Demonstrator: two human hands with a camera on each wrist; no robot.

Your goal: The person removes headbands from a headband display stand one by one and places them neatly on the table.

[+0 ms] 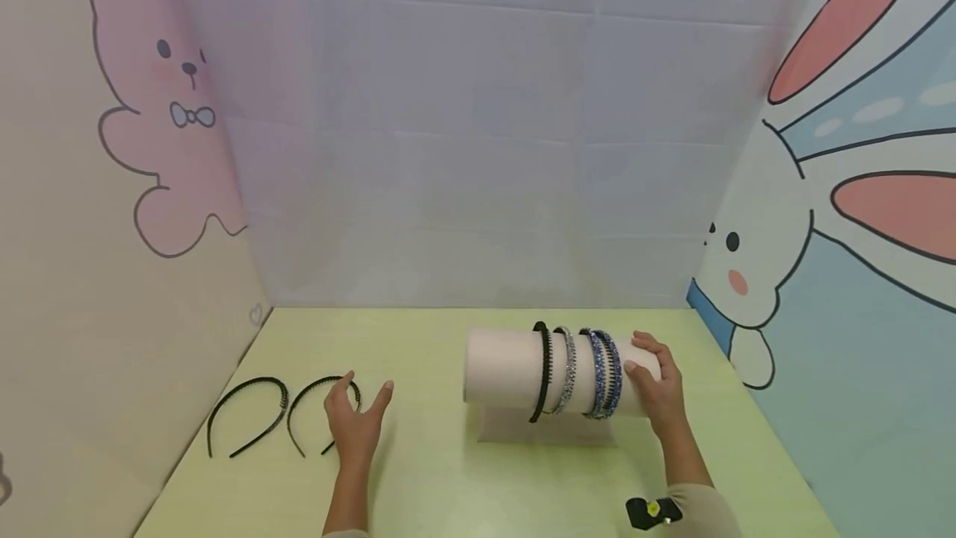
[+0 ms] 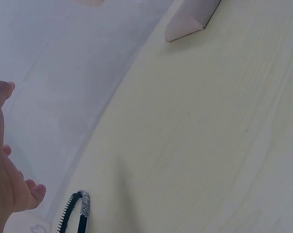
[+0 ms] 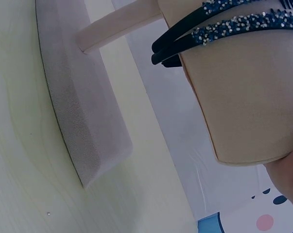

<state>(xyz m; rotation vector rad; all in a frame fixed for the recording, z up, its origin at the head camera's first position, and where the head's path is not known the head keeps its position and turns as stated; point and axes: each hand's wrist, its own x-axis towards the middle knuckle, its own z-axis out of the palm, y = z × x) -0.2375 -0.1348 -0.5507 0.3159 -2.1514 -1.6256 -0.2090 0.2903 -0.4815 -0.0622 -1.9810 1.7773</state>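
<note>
My right hand [image 1: 657, 384] grips the right end of a pale cylindrical headband stand [image 1: 504, 368], thumb in front and fingers over the top. Around the stand sit a black headband [image 1: 543, 372], a silver glittery headband [image 1: 570, 372] and blue beaded headbands [image 1: 612, 372]. The right wrist view shows the beaded headbands [image 3: 248, 29] close up, with the stand's base [image 3: 88, 107] below. My left hand [image 1: 354, 426] is held with thumb and fingers spread, holding nothing. It is nearest to a dark headband [image 1: 299, 395], partly hidden behind it. Another dark headband [image 1: 254, 380] lies farther left.
The pale yellow-green table [image 1: 426, 488] meets a whitish back sheet [image 1: 478, 148]. Side walls with a pink bear drawing [image 1: 157, 114] and a white rabbit drawing [image 1: 769, 247] bound the left and right. A black wrist strap [image 1: 653, 513] is on my right forearm.
</note>
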